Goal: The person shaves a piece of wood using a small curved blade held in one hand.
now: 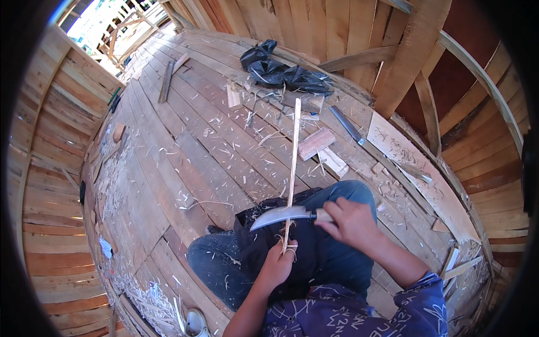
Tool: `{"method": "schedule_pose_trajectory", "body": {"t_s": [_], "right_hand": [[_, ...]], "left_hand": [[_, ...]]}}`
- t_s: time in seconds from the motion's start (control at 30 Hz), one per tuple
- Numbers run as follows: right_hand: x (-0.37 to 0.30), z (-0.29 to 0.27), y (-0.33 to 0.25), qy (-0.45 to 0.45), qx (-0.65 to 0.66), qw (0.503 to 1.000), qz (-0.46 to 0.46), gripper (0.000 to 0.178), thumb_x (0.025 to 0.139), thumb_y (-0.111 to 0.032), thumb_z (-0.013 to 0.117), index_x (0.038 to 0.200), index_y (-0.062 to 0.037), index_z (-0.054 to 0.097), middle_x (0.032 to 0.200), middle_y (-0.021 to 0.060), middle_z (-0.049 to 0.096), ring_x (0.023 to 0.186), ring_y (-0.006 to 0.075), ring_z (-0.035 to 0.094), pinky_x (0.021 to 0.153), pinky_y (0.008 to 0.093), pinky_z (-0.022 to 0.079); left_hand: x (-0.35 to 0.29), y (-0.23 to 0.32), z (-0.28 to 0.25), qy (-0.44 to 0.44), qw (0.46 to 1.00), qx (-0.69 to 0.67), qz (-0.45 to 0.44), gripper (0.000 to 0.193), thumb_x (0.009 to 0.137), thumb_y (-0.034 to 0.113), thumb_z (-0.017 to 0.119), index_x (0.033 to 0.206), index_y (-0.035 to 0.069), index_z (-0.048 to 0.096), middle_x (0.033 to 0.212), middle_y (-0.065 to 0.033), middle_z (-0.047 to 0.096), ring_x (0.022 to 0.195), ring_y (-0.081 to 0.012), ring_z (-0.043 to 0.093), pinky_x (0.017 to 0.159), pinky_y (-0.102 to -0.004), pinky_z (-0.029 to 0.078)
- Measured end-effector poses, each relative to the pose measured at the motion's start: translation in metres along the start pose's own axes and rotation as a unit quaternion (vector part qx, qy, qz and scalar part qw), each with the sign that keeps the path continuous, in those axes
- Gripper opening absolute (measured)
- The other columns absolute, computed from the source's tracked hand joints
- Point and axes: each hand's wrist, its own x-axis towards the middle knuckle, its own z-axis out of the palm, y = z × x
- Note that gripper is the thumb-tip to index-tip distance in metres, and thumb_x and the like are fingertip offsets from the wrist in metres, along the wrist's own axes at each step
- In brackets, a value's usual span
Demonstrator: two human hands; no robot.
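Observation:
My left hand (279, 262) is closed around the lower end of a long, thin wooden stick (294, 151), which points away from me over the floor. Curled shavings cling to the stick just above my fingers. In my right hand (349, 223) is the handle of a knife with a broad, curved blade (279, 215). The blade lies across the stick above my left hand, its tip toward the left. A dark cloth (255, 233) covers part of my lap under the stick.
Shavings litter the plank floor (185, 151). Beyond my knees are wood blocks (316, 144), a dark flat bar (346, 125) and black plastic bags (283, 73). A pale board (418, 174) lies along the right wall. A shoe (196, 324) and a shavings heap (146, 300) are at lower left.

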Motion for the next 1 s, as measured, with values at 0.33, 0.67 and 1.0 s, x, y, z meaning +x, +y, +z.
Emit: {"method": "schedule_pose_trajectory", "body": {"t_s": [0.33,0.67,1.0], "right_hand": [[-0.008,-0.011,0.033,0.029,0.085,0.993,0.077,0.035,0.079,-0.042,0.07,0.086,-0.0085,0.061,0.061,0.0086,0.058,0.057,0.0302,0.061,0.052,0.0372,0.048],[-0.001,-0.011,0.041,0.124,0.062,0.985,0.102,0.036,0.075,-0.045,0.073,0.079,-0.01,0.063,0.063,0.0075,0.059,0.057,0.0261,0.061,0.051,0.0367,0.048],[-0.005,-0.017,0.035,0.092,0.047,0.992,0.075,0.036,0.078,-0.043,0.072,0.083,-0.0084,0.063,0.066,0.0076,0.06,0.055,0.0264,0.06,0.051,0.0357,0.048]], "left_hand": [[-0.014,0.013,0.021,0.036,0.994,0.096,0.021,0.019,0.092,0.014,0.054,0.099,-0.004,0.056,0.072,-0.0111,0.058,0.069,-0.0163,0.058,0.063,-0.0313,0.046],[-0.009,0.021,0.006,0.037,0.997,0.069,-0.001,0.015,0.087,0.008,0.058,0.097,-0.003,0.056,0.073,-0.0071,0.058,0.068,-0.0127,0.056,0.062,-0.0269,0.045],[-0.021,0.006,-0.006,-0.025,1.0,0.011,-0.013,0.012,0.075,-0.004,0.048,0.079,0.006,0.043,0.069,0.0022,0.039,0.06,-0.0043,0.039,0.052,-0.0215,0.032]]}}
